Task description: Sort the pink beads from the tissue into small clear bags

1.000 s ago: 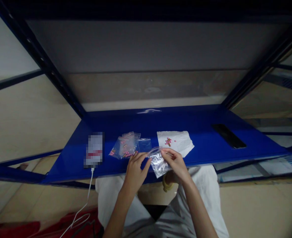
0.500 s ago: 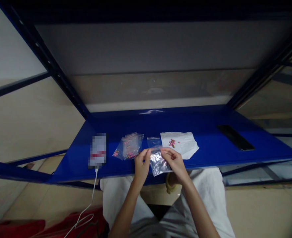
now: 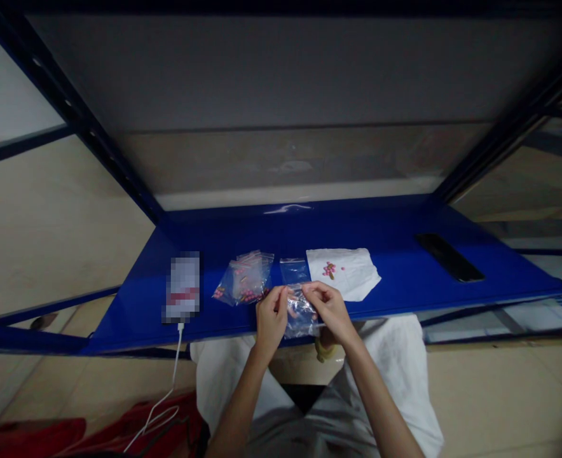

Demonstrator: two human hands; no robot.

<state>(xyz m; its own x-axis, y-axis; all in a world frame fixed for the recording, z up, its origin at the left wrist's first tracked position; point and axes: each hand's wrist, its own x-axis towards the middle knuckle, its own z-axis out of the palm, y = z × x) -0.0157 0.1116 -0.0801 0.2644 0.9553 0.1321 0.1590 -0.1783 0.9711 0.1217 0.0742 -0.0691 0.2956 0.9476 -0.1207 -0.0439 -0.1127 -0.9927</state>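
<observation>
Between my two hands hangs a clear zip bag point(image 3: 301, 318), over the front edge of the blue shelf. My left hand point(image 3: 271, 313) pinches its upper left edge, and my right hand point(image 3: 327, 306) pinches the upper right. Whether the bag's mouth is open I cannot tell. Just behind it another clear zip bag point(image 3: 294, 270) lies flat. Left of my left hand is a pile of zip bags point(image 3: 248, 280) holding pink and brownish pills. Beyond my right hand, a white paper sheet point(image 3: 357, 273) bears a small heap of pink and brownish pills point(image 3: 329, 271).
A phone-like device point(image 3: 182, 286) with a blurred-out screen and a white cable point(image 3: 178, 356) lies at the left of the blue shelf point(image 3: 243, 232). Toward the right end rests a dark flat phone-like object point(image 3: 449, 257). Blue rack posts point(image 3: 97, 137) stand at the sides.
The view has shifted slightly. Both hands keep their pinch on the zip bag, whose hanging part has changed shape. The pills and the other bags stay where they were.
</observation>
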